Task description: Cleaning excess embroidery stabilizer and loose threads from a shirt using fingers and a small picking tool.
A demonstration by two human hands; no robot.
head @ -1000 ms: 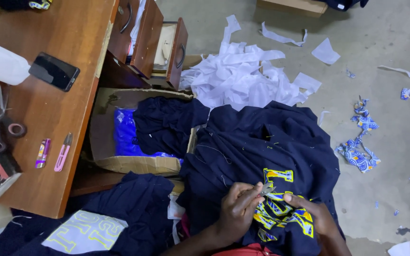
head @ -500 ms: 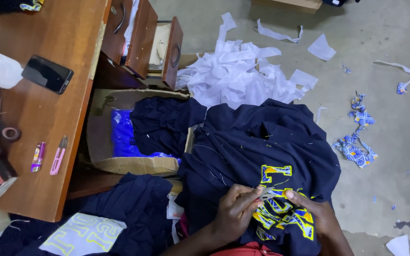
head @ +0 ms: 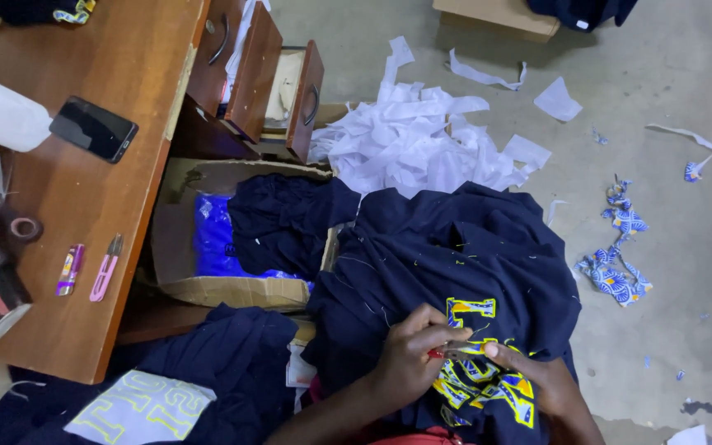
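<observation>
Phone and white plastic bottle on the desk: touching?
Cannot tell. In the head view the black phone lies right beside the white plastic bottle on the wooden desk; the phone's corner meets the bottle's outline, but neither contact nor a gap shows plainly.

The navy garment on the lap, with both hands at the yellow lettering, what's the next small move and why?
Probably keep picking at the yellow lettering: the left hand pinches something small and red against the navy garment, the right hand pins the fabric beside it, and loose thread bits dot the cloth.
</observation>
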